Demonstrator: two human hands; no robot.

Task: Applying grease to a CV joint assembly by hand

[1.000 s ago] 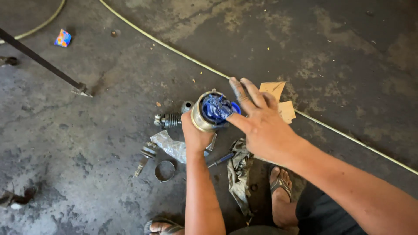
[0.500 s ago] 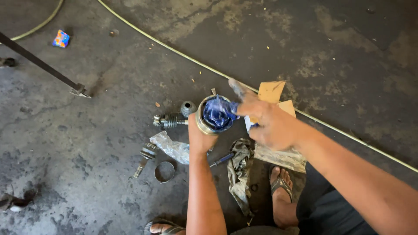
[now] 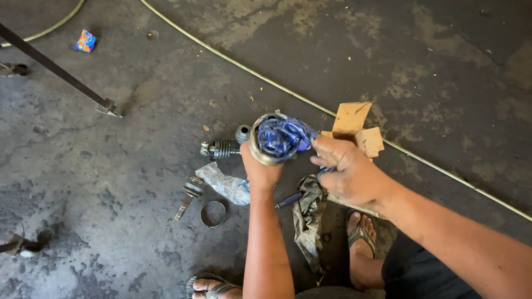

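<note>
Centrally, my left hand (image 3: 260,171) is closed around a round, cup-shaped metal joint housing (image 3: 265,145), gripping it from below so that its open mouth faces up toward the camera. Stuffed into that mouth is a crumpled blue plastic bag smeared with grease (image 3: 284,136), which spills over the rim toward 3 o'clock. My right hand (image 3: 349,174) sits just at 3 o'clock of the housing, fingers (image 3: 327,149) curled and pinching the loose end of the blue bag; thumb position cannot be told.

On the stained grey concrete floor (image 3: 138,138), at 9 o'clock of the housing, lie a black ribbed rubber boot (image 3: 223,148) and a small dark rubber cap (image 3: 243,133). At 7 o'clock lie a clear crumpled plastic wrapper (image 3: 226,185), a short metal shaft stub (image 3: 189,194) and a thin metal clamp ring (image 3: 213,214). At 5 o'clock a dirty grey rag (image 3: 307,218) lies beside my sandalled foot (image 3: 361,238), with a blue-handled tool (image 3: 288,200) partly under it. At 2 o'clock, torn brown cardboard pieces (image 3: 357,124) rest touching a pale hose (image 3: 233,60) that crosses the floor diagonally. Toward 10 o'clock, well apart, a dark metal rod (image 3: 55,69) and a small colourful wrapper (image 3: 85,41) are seen.
</note>
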